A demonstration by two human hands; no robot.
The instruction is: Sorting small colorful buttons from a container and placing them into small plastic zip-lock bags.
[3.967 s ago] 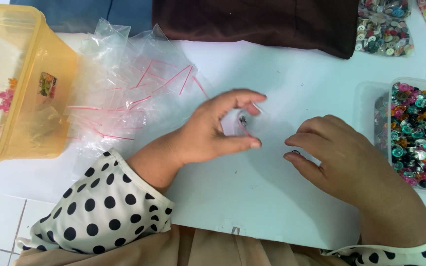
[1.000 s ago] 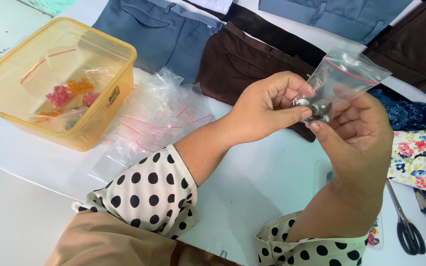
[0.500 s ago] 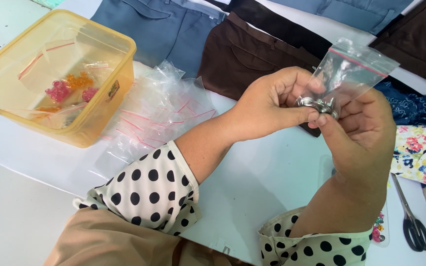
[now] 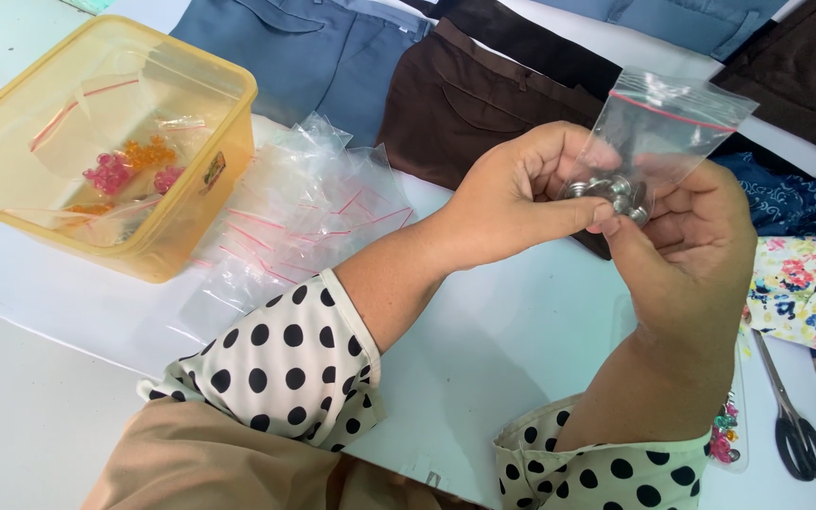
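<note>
1. The person's left hand [image 4: 521,203] is raised above the white table [image 4: 484,340], its fingers curled in and its thumb pressed toward the fingertips, pinching the lower part of a small clear zip bag [image 4: 658,132].
2. The right hand [image 4: 687,255] meets it from the other side; its thumb and forefinger close on the same bag from below, so both hands grip it together and touch each other at the fingertips.
3. The bag stands upright between the 2 hands, its red seal line at the top, and a cluster of small silver round pieces [image 4: 611,194] sits at its bottom, right where the fingers pinch.
4. Both forearms come out of white sleeves with black dots [image 4: 285,364].
5. Left of the left arm, a loose pile of empty clear zip bags [image 4: 304,222] with red seal lines lies on the table.
6. Just beside that pile stands a yellow translucent tub [image 4: 191,227], which holds more small bags and some pink and orange beads [image 4: 129,165].
7. Beyond the hands lie folded garments: a grey-blue one [image 4: 314,57] and a dark brown one [image 4: 465,94] next to it.
8. To the right, a floral cloth [image 4: 809,288] lies on the table, and a pair of scissors [image 4: 790,416] rests just in front of it, near the right forearm.
</note>
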